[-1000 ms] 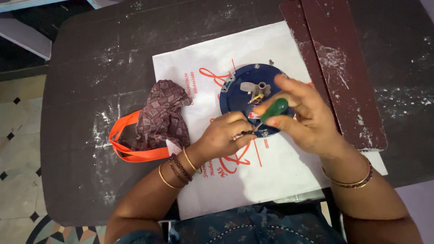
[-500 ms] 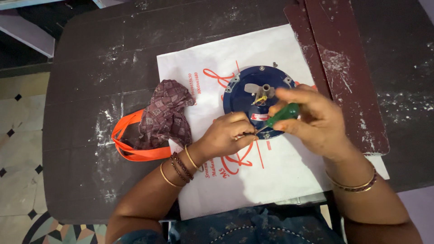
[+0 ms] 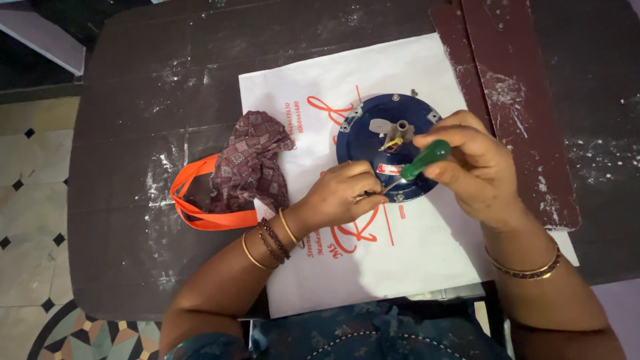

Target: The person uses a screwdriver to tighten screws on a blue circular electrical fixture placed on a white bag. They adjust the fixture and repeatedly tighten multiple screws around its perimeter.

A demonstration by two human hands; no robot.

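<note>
Fingers of the right hand (image 3: 477, 167) are curled tight around the green plastic handle of a screwdriver (image 3: 425, 161), whose thin metal shaft slants down and left toward the near edge of a round dark blue metal disc (image 3: 373, 130). Fingers of the left hand (image 3: 343, 193) are bunched together and pinched at the tip of that shaft, right at the near-left rim of the disc; whether they grip a small screw there is too small to tell. Both wrists carry thin gold and beaded bangles (image 3: 273, 237).

At the middle of the disc stands a short grey metal hub with a yellowish part beside it (image 3: 395, 133), and a small red and white label shows just near the hub. The disc lies on a white sheet bag with red printed lettering (image 3: 400, 253), spread flat over the dark brown wooden counter (image 3: 133, 100), which is scuffed with white marks.

Left of the sheet, touching its edge, sits a crumpled maroon patterned cloth (image 3: 250, 160) with a bright orange strap loop (image 3: 193, 207) lying under and around its left side. To the far right of the disc, two dark reddish wooden planks (image 3: 513, 87) rest on the counter, flecked with white. A patterned tile floor (image 3: 33, 200) shows at the left
</note>
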